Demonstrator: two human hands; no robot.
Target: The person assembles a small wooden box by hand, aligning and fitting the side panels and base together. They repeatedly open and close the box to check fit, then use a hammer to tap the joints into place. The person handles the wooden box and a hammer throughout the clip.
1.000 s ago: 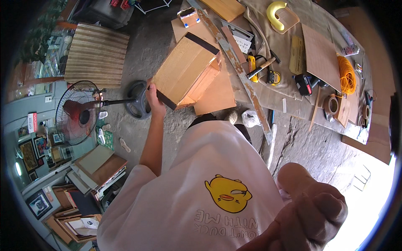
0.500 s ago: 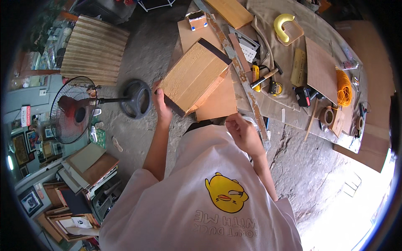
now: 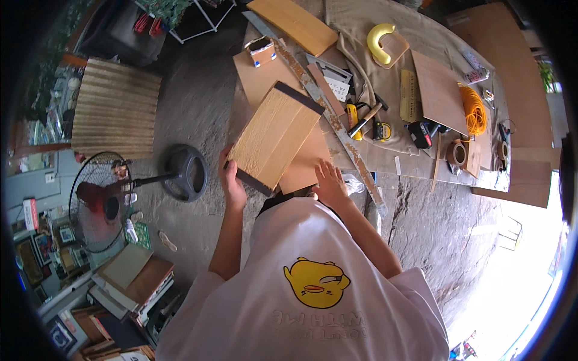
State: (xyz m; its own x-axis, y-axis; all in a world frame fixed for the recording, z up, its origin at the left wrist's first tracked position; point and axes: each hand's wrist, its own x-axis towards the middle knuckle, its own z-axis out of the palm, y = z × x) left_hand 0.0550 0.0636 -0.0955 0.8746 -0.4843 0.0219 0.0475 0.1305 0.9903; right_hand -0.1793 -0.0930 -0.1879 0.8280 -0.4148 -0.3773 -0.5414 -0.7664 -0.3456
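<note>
Left hand (image 3: 233, 183) grip: pinching lower-left corner of wooden piece (image 3: 278, 137), which has dark strips at both ends. Piece is tilted, in front of body, partly covering brown sheet (image 3: 308, 159). Right hand (image 3: 331, 183) grip: fingers spread, at sheet's near edge, contact can't tell. Rusty metal strip (image 3: 337, 124) right of piece; hammer (image 3: 367, 118), tape measure (image 3: 382, 131) farther right on bench (image 3: 415, 163).

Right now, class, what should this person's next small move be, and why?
Probably bring the right hand to the right edge of the wooden piece to steady it: only the left hand grips it, at one dark-edged corner, while the right is spread open nearby, by the brown board.
</note>
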